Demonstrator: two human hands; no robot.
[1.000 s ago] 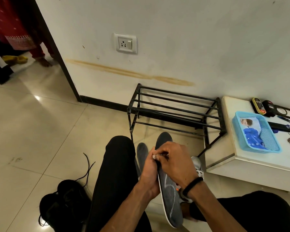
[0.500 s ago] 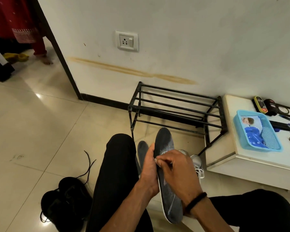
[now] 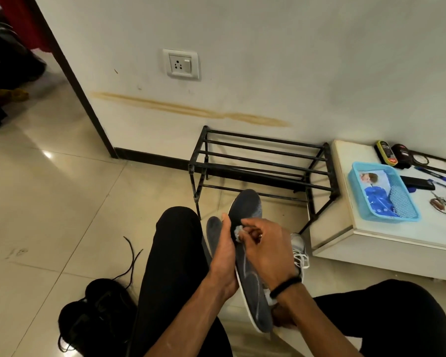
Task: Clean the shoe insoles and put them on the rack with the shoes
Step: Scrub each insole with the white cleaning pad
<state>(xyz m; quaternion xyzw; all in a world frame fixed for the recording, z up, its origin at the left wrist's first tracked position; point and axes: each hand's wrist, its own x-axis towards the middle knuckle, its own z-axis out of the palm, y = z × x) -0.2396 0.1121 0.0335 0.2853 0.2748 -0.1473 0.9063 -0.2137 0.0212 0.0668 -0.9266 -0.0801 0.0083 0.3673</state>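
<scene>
Wipe (image 3: 238, 231) moved toeward; right hand (image 3: 268, 249) grip pinches it, left hand (image 3: 223, 256) grasps insole (image 3: 251, 276) edge, steadying it for rubbing.

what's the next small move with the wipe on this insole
Probably draw the small white wipe, pinched in the right hand, down the grey insole toward its heel: the left hand steadies the edge, and the wipe sits near the toe end.

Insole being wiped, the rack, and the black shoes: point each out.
insole (image 3: 252, 292), head view, on its dark top face near the heel.
rack (image 3: 264, 148), head view, on a top bar.
black shoes (image 3: 95, 313), head view, on the upper.
</scene>
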